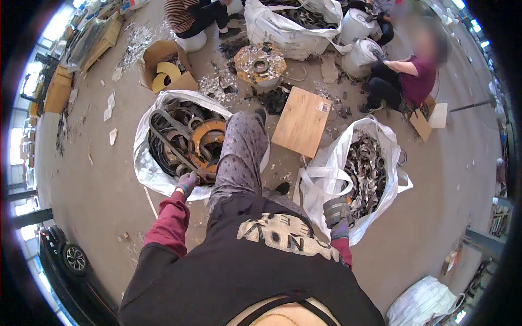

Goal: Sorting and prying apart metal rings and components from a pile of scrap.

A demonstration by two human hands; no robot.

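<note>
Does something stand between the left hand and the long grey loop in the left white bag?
Nothing visible does: the left hand is at the near end of the loop, though its grip is hard to tell. The orange ring in the white bag lies to the loop's right.

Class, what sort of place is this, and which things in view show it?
Probably a workshop or recycling shed: big white sacks hold ring-shaped parts, pale scraps litter the floor, and a black car stands at the left.
</note>
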